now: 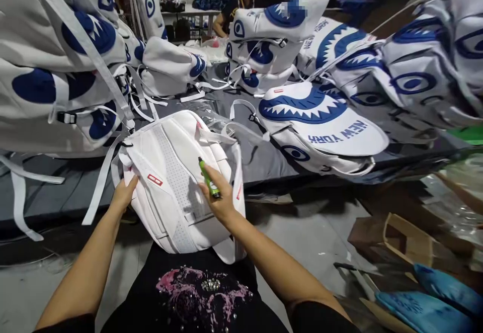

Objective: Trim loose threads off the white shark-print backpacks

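A white backpack (181, 172) rests at the table's front edge, tilted toward my body, with its back panel and straps facing up. My left hand (126, 192) grips its left side, the thumb on top and the other fingers mostly hidden behind. Over the right part of the panel, my right hand (221, 192) is closed around a small green stick-shaped tool (209, 178) with black ends; its exact kind I cannot make out. Its dark tip points up and away from me. To the right lies another white backpack (320, 121) with a blue shark mouth and "NEW YORK" lettering.
White backpacks (41, 91) are stacked at the left, more (264, 46) at the back and right. Straps trail across the grey-covered table (252, 159). Clear plastic (215, 114) lies behind my backpack. A cardboard box (407, 237) and blue items (426, 308) are lower right. Two people work beyond.
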`<state>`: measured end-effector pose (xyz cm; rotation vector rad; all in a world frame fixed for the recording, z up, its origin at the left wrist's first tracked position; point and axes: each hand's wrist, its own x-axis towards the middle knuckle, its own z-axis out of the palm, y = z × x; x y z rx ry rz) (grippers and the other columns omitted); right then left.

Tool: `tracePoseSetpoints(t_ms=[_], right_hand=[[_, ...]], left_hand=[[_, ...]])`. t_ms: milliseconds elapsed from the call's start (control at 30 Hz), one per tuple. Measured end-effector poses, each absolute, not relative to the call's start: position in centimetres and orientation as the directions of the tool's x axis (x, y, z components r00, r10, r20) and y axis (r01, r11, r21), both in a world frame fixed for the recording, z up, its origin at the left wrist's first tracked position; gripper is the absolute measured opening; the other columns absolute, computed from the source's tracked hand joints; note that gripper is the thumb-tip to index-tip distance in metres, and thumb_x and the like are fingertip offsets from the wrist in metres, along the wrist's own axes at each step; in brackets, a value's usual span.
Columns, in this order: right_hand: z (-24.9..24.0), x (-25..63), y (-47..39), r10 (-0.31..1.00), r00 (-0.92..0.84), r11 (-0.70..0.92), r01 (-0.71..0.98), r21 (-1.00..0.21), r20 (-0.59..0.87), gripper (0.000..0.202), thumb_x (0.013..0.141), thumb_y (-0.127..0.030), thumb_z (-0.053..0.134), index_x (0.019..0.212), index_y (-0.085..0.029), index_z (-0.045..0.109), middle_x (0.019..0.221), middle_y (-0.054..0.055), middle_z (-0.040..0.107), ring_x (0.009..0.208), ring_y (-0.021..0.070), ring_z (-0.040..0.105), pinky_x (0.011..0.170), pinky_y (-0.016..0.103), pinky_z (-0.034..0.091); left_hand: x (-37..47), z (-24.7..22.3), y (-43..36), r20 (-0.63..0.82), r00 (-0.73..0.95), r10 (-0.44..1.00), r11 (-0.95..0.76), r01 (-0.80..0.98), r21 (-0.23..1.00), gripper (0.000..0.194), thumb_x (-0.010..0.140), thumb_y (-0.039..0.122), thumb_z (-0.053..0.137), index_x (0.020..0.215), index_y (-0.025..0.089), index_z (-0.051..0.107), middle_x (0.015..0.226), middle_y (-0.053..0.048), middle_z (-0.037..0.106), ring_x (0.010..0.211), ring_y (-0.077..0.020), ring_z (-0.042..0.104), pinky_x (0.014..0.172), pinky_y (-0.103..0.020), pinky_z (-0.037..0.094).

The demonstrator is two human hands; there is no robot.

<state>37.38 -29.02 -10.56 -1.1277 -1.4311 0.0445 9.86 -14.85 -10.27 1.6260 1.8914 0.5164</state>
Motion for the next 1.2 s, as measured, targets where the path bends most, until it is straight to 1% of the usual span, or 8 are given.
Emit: tracePoseSetpoints(t_ms=[167,267,333,400,500,733,900,1200], right_hand=[[-16.2,37.0,-27.6,0.602,0.061,0.452,0.796,-0.402,0.796,0.047,0.098,-0.020,0.056,0.144,-0.021,0.049,0.128,0.017,0.068,0.119,0.0258,0.065,0.109,0.055,0.042],[-17.1,36.6,-27.6,0.616,0.026,0.457,0.802,-0.385,0.787,0.043,0.098,-0.019,0.057,0.140,-0.020,0.050,0.130,0.018,0.066,0.118,0.0250,0.065,0.113,0.059,0.033],[-16.9,36.7,-27.9,0.622,0.039,0.464,0.787,-0.408,0.782,0.043,0.097,-0.017,0.057,0.140,-0.020,0.049,0.130,0.018,0.065,0.118,0.0250,0.064,0.112,0.058,0.034],[-16.8,37.5,-28.5,0.615,0.098,0.451,0.770,-0.451,0.782,0.047,0.096,-0.015,0.058,0.142,-0.021,0.047,0.127,0.016,0.064,0.117,0.0245,0.063,0.110,0.056,0.039],[-17.3,39.5,-29.5,0.558,0.217,0.374,0.796,-0.476,0.801,0.053,0.093,-0.011,0.060,0.142,-0.023,0.045,0.118,0.012,0.064,0.110,0.0241,0.063,0.101,0.050,0.049],[-20.6,42.3,-30.1,0.534,0.146,0.347,0.861,-0.373,0.833,0.055,0.091,-0.006,0.058,0.139,-0.029,0.047,0.112,0.007,0.059,0.099,0.0212,0.061,0.086,0.041,0.053],[-21.2,42.6,-29.5,0.553,0.132,0.374,0.843,-0.387,0.823,0.051,0.091,-0.007,0.056,0.136,-0.030,0.048,0.116,0.008,0.058,0.102,0.0211,0.060,0.087,0.043,0.053],[-19.6,42.6,-29.8,0.593,0.206,0.374,0.785,-0.493,0.778,0.049,0.092,-0.008,0.056,0.133,-0.034,0.048,0.111,0.006,0.064,0.100,0.0216,0.064,0.087,0.044,0.055]], left_hand=[[8.6,-3.0,-17.8,-0.083,0.019,0.996,0.018,0.905,0.426,0.030,0.082,0.053,0.061,0.080,0.024,0.068,0.073,-0.005,0.071,0.073,-0.0293,0.067,0.069,-0.038,0.048],[13.5,0.2,-19.5,0.242,0.393,0.887,-0.460,0.797,0.391,0.032,0.096,0.047,0.049,0.081,0.023,0.065,0.074,0.000,0.070,0.067,-0.0187,0.064,0.065,-0.031,0.046],[18.9,-0.1,-18.6,0.367,0.690,0.624,-0.781,0.568,0.260,0.028,0.100,0.038,0.045,0.099,0.021,0.068,0.098,-0.005,0.075,0.092,-0.0204,0.068,0.081,-0.032,0.050],[24.4,-1.6,-16.1,0.363,0.862,0.354,-0.931,0.361,0.052,0.030,0.100,0.034,0.047,0.117,0.017,0.065,0.124,-0.012,0.069,0.116,-0.0265,0.062,0.092,-0.039,0.047],[30.3,-3.6,-12.0,0.215,0.962,0.171,-0.959,0.212,-0.187,0.036,0.095,0.044,0.058,0.112,0.013,0.066,0.119,-0.016,0.069,0.113,-0.0318,0.061,0.097,-0.047,0.041],[33.6,-3.5,-8.6,0.059,0.991,-0.123,-0.963,-0.105,-0.247,0.053,0.100,0.061,0.039,0.081,0.017,0.062,0.074,-0.005,0.069,0.066,-0.0181,0.058,0.076,-0.038,0.033],[33.3,-1.5,-5.1,-0.014,0.993,-0.119,-0.952,-0.118,-0.281,0.064,0.099,0.068,0.024,0.077,0.021,0.059,0.071,-0.004,0.067,0.071,-0.0209,0.057,0.095,-0.047,0.037],[31.3,2.0,-2.3,0.009,0.961,0.276,-0.957,0.276,-0.086,0.040,0.091,0.061,0.049,0.082,0.024,0.061,0.081,-0.002,0.065,0.115,-0.0245,0.053,0.124,-0.059,0.009]])
